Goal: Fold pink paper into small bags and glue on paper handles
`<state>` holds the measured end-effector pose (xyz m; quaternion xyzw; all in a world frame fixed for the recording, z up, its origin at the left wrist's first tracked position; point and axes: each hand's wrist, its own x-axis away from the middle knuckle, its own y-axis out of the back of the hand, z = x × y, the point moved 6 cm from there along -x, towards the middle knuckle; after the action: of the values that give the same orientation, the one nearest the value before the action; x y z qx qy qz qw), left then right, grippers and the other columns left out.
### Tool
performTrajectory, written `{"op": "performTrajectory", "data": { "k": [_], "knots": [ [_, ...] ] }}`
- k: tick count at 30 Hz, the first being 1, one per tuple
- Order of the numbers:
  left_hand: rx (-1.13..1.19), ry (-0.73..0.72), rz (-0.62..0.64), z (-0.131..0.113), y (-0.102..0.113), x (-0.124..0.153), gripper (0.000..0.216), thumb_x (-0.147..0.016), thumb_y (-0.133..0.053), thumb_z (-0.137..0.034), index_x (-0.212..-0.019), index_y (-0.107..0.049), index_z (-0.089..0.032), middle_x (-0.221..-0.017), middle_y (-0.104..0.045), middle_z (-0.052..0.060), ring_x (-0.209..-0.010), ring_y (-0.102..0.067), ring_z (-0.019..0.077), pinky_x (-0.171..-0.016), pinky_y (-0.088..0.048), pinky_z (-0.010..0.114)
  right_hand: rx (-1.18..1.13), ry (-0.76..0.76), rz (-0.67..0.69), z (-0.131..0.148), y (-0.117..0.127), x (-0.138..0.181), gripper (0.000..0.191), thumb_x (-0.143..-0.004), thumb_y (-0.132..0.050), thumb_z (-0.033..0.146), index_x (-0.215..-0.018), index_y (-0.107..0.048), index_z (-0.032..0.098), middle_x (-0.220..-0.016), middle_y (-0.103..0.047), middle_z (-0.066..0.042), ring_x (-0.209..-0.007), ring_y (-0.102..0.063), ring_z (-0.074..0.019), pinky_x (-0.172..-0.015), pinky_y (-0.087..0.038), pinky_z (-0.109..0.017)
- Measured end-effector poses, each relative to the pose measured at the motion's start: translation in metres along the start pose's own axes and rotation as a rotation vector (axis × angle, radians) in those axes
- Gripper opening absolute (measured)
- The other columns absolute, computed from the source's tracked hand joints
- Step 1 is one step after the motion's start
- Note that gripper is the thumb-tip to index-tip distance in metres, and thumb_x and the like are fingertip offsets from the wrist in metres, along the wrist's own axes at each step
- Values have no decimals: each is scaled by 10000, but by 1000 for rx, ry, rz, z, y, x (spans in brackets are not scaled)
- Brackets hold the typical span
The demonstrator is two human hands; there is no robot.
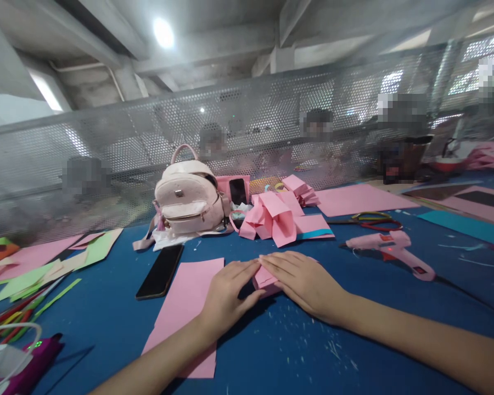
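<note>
A folded pink paper piece lies on the blue table in front of me, partly covered by both hands. My left hand closes on its left end, thumb at the near side and fingertips at the far edge. Across its top and right part rests my right hand, closed over it with the fingers together. What the right palm covers is hidden. Under my left wrist lies a flat pink paper sheet, and a black phone is beside it.
A pink glue gun with a trailing cord lies to the right, near scissors. Behind my hands are pink folded papers and a pale backpack. A purple power strip sits near left. A perforated screen stands behind.
</note>
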<state>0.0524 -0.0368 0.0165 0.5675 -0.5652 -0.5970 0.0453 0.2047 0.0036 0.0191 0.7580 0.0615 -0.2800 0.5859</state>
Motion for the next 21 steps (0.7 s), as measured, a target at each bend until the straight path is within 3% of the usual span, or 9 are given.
{"op": "performTrajectory", "data": {
  "k": [4, 12, 21],
  "knots": [
    [-37, -62, -13, -2, 1, -1, 416, -892, -644, -259, -1297, -577, -190, -1243, -681, 112, -1058, -659, 259, -927, -524, 430, -32, -19, 0, -3, -2, -1, 440, -1012, -315, 216, -1390, -494, 80, -1362, -589, -148, -1205, -564, -280, -977, -477, -485],
    [81, 52, -15, 4, 0, -1, 410, -862, -663, -195, -1269, -610, -208, -1190, -710, 86, -1019, -668, 243, -881, -549, 389, -87, -26, 28, -6, -5, 1, 442, -1000, -339, 224, -1399, -483, 102, -1374, -580, -134, -1213, -554, -270, -1000, -453, -468],
    [158, 143, 3, 10, -3, 1, 406, -839, -693, -182, -1239, -633, -214, -1220, -701, 72, -1080, -659, 231, -949, -520, 371, -169, -73, 42, -11, -4, 2, 441, -977, -374, 185, -1402, -483, 147, -1375, -581, -106, -1221, -544, -256, -1016, -433, -457]
  ]
}}
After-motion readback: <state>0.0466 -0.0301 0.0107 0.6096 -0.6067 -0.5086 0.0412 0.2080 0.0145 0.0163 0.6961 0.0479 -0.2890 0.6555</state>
